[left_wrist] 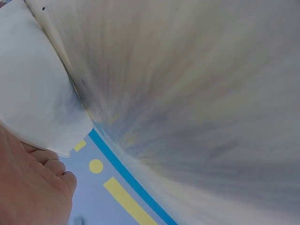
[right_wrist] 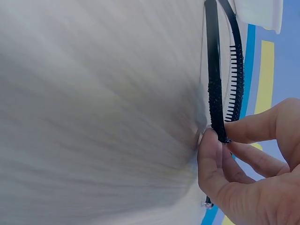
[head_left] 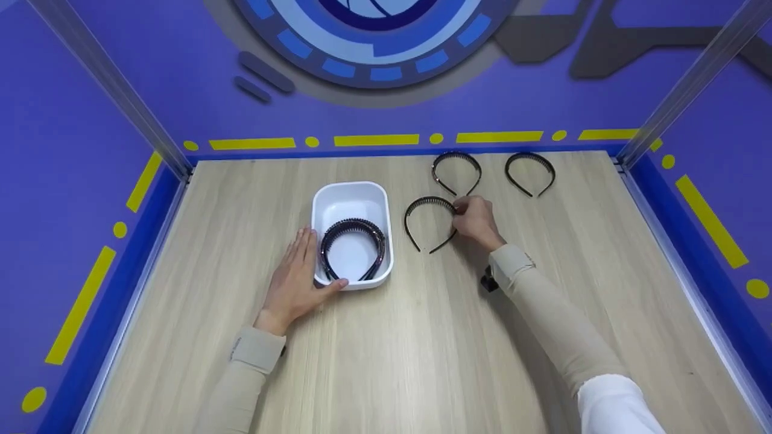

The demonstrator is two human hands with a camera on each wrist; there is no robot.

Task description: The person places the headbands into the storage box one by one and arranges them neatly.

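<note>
Purple panels (head_left: 181, 90) marked in yellow enclose a pale worktop (head_left: 386, 367), where a person's right hand (head_left: 475, 220) holds a black toothed headband (head_left: 429, 199), the grip pinching its right side between thumb and fingers. The headband is just right of a white tray (head_left: 389, 241) containing nested headbands (head_left: 353, 223). The left hand (head_left: 294, 280), its grip spread, rests against the tray, thumb at the near rim. Two more headbands, one behind (head_left: 456, 155) and one farther right (head_left: 529, 157), lie loose. Picking up appears to be the step in hand; the next move likely calls for a lift over the rim.
</note>
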